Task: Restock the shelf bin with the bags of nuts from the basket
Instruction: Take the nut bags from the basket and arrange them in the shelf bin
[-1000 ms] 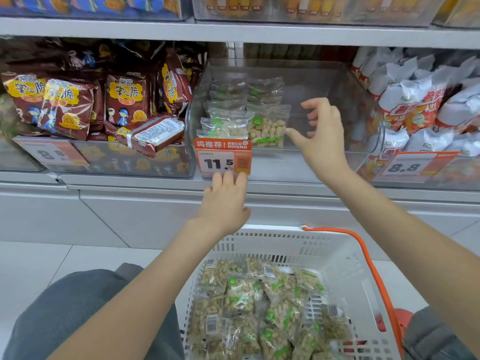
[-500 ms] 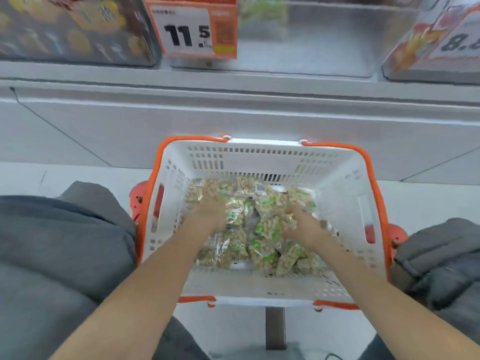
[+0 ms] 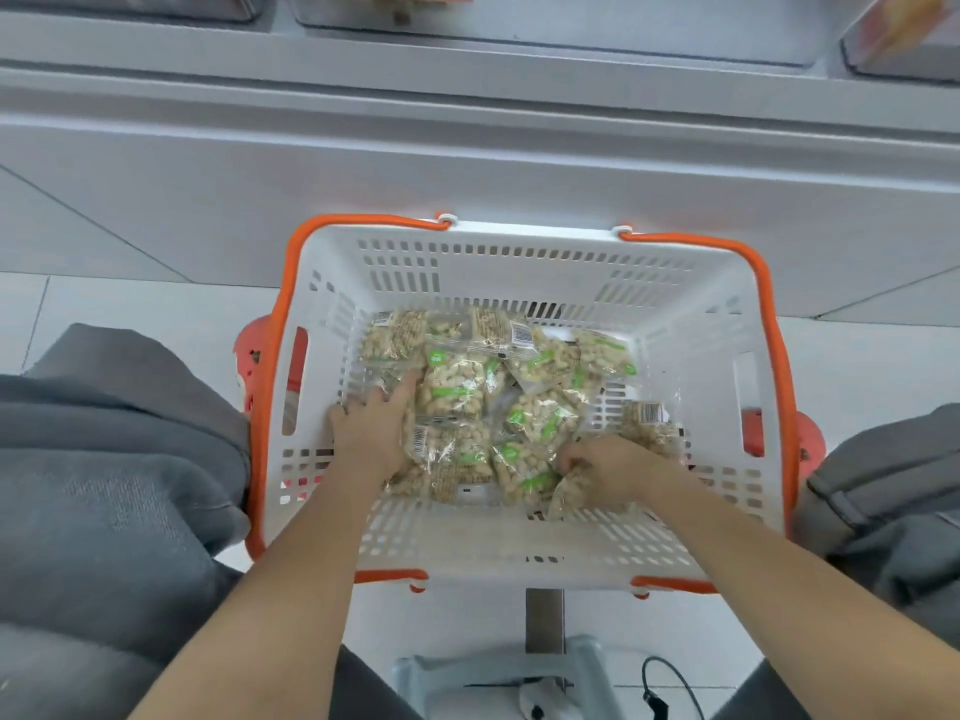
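Observation:
A white basket (image 3: 519, 257) with orange handles sits low in front of me and holds several clear bags of nuts (image 3: 452, 381) with green labels. My left hand (image 3: 371, 433) lies on the left side of the pile, fingers stretched out against the bags. My right hand (image 3: 608, 467) is at the near right of the pile, its fingers curled around one bag of nuts (image 3: 569, 493). Only the bottom front edge of the clear shelf bin (image 3: 571, 31) shows at the top of the view; its inside is out of sight.
My grey-clad knees (image 3: 119, 485) (image 3: 883, 501) flank the basket. The white shelf base (image 3: 467, 148) rises right behind it. A grey metal stand (image 3: 543, 667) and a black cable (image 3: 670, 688) lie on the tiled floor beneath.
My view has dropped from the shelf to the basket. Both hands came down from the bin into the basket, and the right hand has closed on a bag.

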`<control>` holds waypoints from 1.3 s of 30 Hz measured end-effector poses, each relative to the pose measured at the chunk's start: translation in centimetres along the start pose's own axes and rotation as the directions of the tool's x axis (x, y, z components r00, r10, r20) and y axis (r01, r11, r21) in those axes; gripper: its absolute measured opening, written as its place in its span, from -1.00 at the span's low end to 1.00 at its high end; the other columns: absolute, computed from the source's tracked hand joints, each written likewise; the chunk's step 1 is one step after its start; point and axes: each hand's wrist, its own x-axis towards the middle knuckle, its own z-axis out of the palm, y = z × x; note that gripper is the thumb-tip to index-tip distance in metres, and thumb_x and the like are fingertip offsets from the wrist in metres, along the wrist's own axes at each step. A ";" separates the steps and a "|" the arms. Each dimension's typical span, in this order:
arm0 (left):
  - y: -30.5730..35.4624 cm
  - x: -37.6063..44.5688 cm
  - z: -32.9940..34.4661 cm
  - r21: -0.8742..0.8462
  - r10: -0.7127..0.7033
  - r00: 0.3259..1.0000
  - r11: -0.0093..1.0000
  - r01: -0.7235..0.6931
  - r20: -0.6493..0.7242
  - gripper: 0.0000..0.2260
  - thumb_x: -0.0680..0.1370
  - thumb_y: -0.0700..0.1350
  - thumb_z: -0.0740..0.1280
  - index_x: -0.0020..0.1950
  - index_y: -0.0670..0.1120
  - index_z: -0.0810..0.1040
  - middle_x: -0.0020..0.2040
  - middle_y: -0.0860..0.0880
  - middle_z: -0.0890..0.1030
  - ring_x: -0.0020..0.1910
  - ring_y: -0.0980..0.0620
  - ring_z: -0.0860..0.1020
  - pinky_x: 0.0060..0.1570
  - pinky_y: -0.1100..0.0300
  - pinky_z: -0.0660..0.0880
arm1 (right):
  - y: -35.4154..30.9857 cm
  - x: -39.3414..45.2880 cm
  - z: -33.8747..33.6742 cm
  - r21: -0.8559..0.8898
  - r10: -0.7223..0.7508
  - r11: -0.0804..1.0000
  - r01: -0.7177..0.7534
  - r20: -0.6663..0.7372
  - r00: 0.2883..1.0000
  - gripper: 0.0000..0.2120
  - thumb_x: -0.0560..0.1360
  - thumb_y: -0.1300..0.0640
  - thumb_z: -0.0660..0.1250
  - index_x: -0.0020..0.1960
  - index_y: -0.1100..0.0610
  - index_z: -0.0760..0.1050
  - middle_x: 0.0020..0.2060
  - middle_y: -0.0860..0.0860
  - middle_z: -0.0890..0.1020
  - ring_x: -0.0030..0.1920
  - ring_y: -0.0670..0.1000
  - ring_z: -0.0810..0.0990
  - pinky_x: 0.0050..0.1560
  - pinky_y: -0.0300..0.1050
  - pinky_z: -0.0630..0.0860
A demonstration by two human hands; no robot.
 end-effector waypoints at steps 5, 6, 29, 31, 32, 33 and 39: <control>0.6 -2.5 -3.8 -0.766 -0.038 0.988 0.627 0.139 0.148 -0.30 0.39 -0.12 0.48 0.34 -0.05 0.09 -0.04 -0.08 0.51 -0.15 -0.03 0.53 -0.21 0.11 0.49 | -1.8 -2.3 -2.6 0.139 0.059 0.990 -0.038 -0.154 0.986 -0.59 0.42 0.12 0.42 0.26 -0.02 0.49 0.12 -0.06 0.56 -0.02 -0.08 0.49 0.01 -0.25 0.44; 0.7 -2.9 -4.9 -0.839 0.005 0.979 0.517 0.173 0.205 -0.42 0.39 -0.13 0.46 0.27 -0.09 0.20 -0.05 -0.09 0.49 -0.20 0.01 0.49 -0.24 0.12 0.46 | -2.1 -3.0 -3.5 0.181 0.071 0.983 -0.037 -0.189 0.979 -0.59 0.40 0.08 0.46 0.23 0.00 0.49 0.06 -0.06 0.58 -0.08 -0.09 0.49 -0.06 -0.26 0.42; 4.9 -9.3 -25.5 -0.984 0.397 0.916 0.177 -0.017 0.055 -0.80 0.49 -0.34 0.34 0.09 -0.22 0.55 0.02 -0.17 0.65 -0.01 -0.06 0.63 -0.04 0.05 0.62 | -8.4 -18.0 -22.0 0.605 0.021 0.650 0.460 -0.619 0.785 -0.60 0.49 -0.17 0.25 -0.08 0.19 0.55 -0.50 0.02 0.57 -0.52 -0.02 0.59 -0.46 -0.15 0.58; 5.7 -9.1 -24.9 -0.990 0.386 0.917 0.128 0.055 0.101 -0.83 0.48 -0.33 0.33 0.06 -0.29 0.58 0.05 -0.21 0.64 0.02 -0.07 0.61 -0.02 0.06 0.61 | -8.8 -17.4 -22.1 0.632 0.062 0.633 0.447 -0.617 0.784 -0.53 0.49 -0.19 0.24 -0.01 0.25 0.55 -0.46 0.04 0.59 -0.51 0.01 0.57 -0.55 -0.20 0.51; 6.0 -9.1 -24.7 -0.993 0.390 0.915 0.091 0.072 0.102 -0.83 0.48 -0.33 0.33 0.05 -0.30 0.58 0.06 -0.22 0.63 0.01 -0.08 0.61 -0.01 0.05 0.60 | -8.9 -17.3 -22.1 0.638 0.083 0.632 0.440 -0.620 0.780 -0.47 0.48 -0.20 0.25 0.03 0.29 0.53 -0.45 0.04 0.57 -0.51 0.02 0.54 -0.58 -0.24 0.46; 6.2 -9.0 -24.5 -0.996 0.389 0.917 0.047 0.080 0.093 -0.85 0.49 -0.32 0.31 0.03 -0.28 0.58 0.05 -0.23 0.63 -0.01 -0.08 0.62 0.00 0.04 0.60 | -9.1 -17.2 -22.2 0.645 0.103 0.627 0.437 -0.625 0.774 -0.42 0.45 -0.22 0.26 0.05 0.33 0.50 -0.46 0.05 0.54 -0.51 0.03 0.51 -0.60 -0.26 0.42; 7.0 -9.3 -24.5 -0.990 0.372 0.928 -0.136 0.041 -0.013 -0.74 0.55 -0.20 0.24 -0.18 -0.17 0.71 -0.01 -0.26 0.54 -0.04 -0.19 0.51 -0.16 0.01 0.64 | -10.0 -17.4 -22.2 0.620 0.102 0.608 0.496 -0.680 0.726 -0.28 0.35 -0.25 0.28 0.00 0.46 0.43 -0.58 -0.01 0.44 -0.62 -0.05 0.45 -0.63 -0.26 0.37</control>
